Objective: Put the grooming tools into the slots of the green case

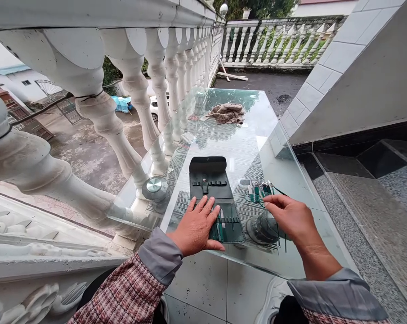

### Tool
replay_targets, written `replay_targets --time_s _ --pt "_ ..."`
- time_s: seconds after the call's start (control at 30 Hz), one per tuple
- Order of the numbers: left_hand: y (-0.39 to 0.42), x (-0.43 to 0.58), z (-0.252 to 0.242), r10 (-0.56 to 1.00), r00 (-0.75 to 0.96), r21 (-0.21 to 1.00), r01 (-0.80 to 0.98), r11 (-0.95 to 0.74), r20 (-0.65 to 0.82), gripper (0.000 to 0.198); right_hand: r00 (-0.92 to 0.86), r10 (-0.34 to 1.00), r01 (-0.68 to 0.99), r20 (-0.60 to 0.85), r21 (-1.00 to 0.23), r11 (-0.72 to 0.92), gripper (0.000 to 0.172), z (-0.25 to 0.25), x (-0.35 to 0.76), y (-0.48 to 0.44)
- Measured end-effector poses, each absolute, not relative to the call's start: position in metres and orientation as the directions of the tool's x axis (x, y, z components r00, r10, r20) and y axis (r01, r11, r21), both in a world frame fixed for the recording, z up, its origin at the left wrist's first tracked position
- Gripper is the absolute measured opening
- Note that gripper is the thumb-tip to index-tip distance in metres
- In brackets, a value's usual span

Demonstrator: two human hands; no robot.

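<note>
A black manicure case (pixel 212 191) lies unfolded on the glass table, its elastic loops showing. My left hand (pixel 198 225) rests on its lower part with fingers spread, partly covering slim green-handled tools (pixel 220 225) in the loops. One thin tool (pixel 232 218) stands in a loop right of my fingers. Over the table to the right, my right hand (pixel 292 220) is closed in a pinch on a thin manicure tool, mostly hidden by the fingers. Just beyond it lie several green and silver nail clippers (pixel 256 192) and other small tools. Thin dark rods show below that hand.
The glass tabletop (pixel 247 157) holds a crumpled brown cloth (pixel 226 113) and a small white card (pixel 189 137) farther back. Round supports (pixel 156 191) show at the near corners. A white balustrade (pixel 132 81) runs along the left; stone steps (pixel 368 202) lie right.
</note>
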State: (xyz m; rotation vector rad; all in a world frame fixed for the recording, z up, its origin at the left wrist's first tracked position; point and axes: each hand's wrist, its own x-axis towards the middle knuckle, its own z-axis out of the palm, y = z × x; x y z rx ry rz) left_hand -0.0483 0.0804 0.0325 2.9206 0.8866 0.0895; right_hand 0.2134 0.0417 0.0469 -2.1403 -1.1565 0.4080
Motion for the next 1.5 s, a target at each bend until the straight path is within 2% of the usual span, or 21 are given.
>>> replay_targets --time_s 0.17,0.27,0.33,0.4,0.53,0.8,0.87,1.07,1.17,1.3,1.37,1.5 --pt "0.080 -0.048 0.032 0.561 0.827 0.092 0.557 -0.826 0.037 0.099 0.499 0.866 0.790 0.044 -0.434 -0.433 0.016 0.035 0.222 0.031" --pt "0.080 -0.047 0.033 0.561 0.827 0.092 0.556 -0.826 0.034 0.099 0.432 0.896 0.875 0.107 -0.290 -0.387 0.016 0.037 0.217 0.026" --pt "0.080 -0.047 0.033 0.560 0.828 0.092 0.556 -0.826 0.028 0.099 0.356 0.915 0.915 0.188 -0.267 -0.302 0.017 0.039 0.209 0.024" --pt "0.080 -0.047 0.034 0.559 0.829 0.091 0.555 -0.827 0.025 0.100 0.279 0.930 0.933 0.239 -0.297 -0.204 0.016 0.041 0.195 0.026" --pt "0.080 -0.047 0.034 0.561 0.828 0.086 0.557 -0.826 0.029 0.098 0.153 0.964 0.939 0.218 -0.336 -0.073 0.025 0.039 0.162 0.037" --pt "0.081 -0.046 0.033 0.557 0.830 0.086 0.553 -0.829 0.033 0.099 0.175 0.983 0.975 0.054 -0.147 -0.165 0.020 0.048 0.135 0.056" --pt "0.081 -0.046 0.033 0.557 0.830 0.085 0.554 -0.828 0.028 0.099 0.198 0.980 0.967 0.028 -0.169 -0.191 0.022 0.050 0.134 0.059" --pt "0.081 -0.046 0.033 0.555 0.832 0.092 0.551 -0.829 0.020 0.101 0.312 0.950 0.869 0.027 -0.412 -0.274 0.021 0.047 0.133 0.070" --pt "0.081 -0.046 0.032 0.556 0.831 0.091 0.552 -0.829 0.022 0.101 0.355 0.933 0.826 0.060 -0.486 -0.284 0.024 0.048 0.139 0.075" --pt "0.081 -0.047 0.031 0.554 0.832 0.096 0.549 -0.830 0.023 0.101 0.505 0.850 0.689 0.150 -0.664 -0.292 0.026 0.052 0.160 0.072" --pt "0.081 -0.047 0.031 0.555 0.831 0.100 0.551 -0.829 0.027 0.101 0.527 0.837 0.681 0.148 -0.663 -0.312 0.025 0.054 0.173 0.066" --pt "0.079 -0.048 0.029 0.558 0.829 0.112 0.551 -0.827 0.039 0.103 0.490 0.870 0.792 0.055 -0.444 -0.418 0.025 0.059 0.191 0.045"
